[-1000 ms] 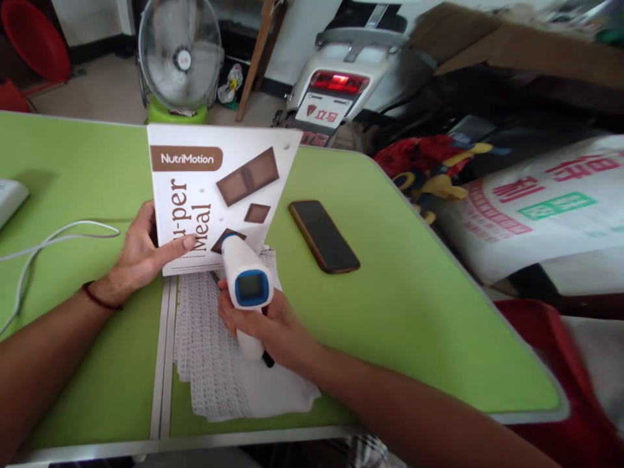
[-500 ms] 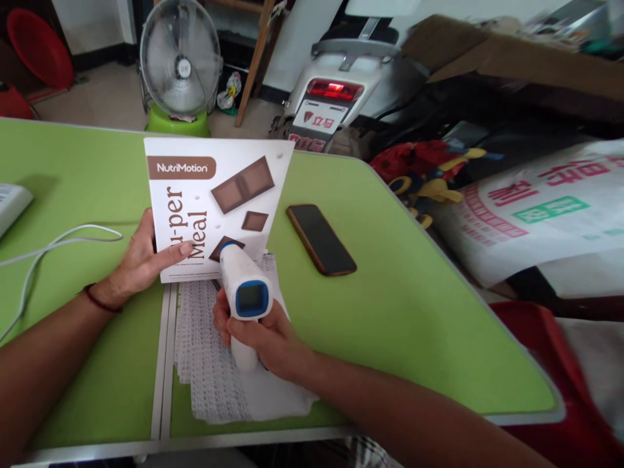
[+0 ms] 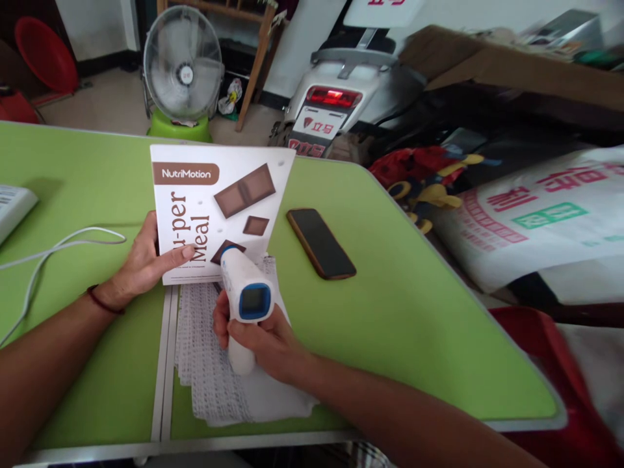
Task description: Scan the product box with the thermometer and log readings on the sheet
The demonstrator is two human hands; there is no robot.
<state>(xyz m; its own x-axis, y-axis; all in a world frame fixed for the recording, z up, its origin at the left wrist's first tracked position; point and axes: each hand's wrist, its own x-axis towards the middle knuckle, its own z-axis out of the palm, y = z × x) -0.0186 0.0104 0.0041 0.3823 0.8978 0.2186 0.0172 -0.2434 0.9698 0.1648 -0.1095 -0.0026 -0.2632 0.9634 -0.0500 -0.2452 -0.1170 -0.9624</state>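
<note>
My left hand (image 3: pixel 146 260) grips a white box (image 3: pixel 195 195) by its lower left edge, thumb across the front. The box stands tilted back, showing brown chocolate pieces and the word NutriMotion. In my right hand (image 3: pixel 266 338) is a white infrared thermometer (image 3: pixel 246 279) with a blue-rimmed screen, held by its handle. Its blue nose points at the lower right of the box front, close to it; whether they touch I cannot tell. The screen looks dark. Printed paper sheets (image 3: pixel 219 377) lie beneath both hands.
On the green table (image 3: pixel 400 325) a dark phone (image 3: pixel 322 242) in a brown case lies to the right. A white cable (image 3: pixel 58 244) and a white device (image 3: pixel 14 208) are at the left. Beyond the table stand a fan (image 3: pixel 182 65) and a scooter (image 3: pixel 336 78).
The whole view has shifted slightly, so things sit a little lower in the picture. Both hands keep their hold, and the box and thermometer stay in nearly the same positions relative to each other.
</note>
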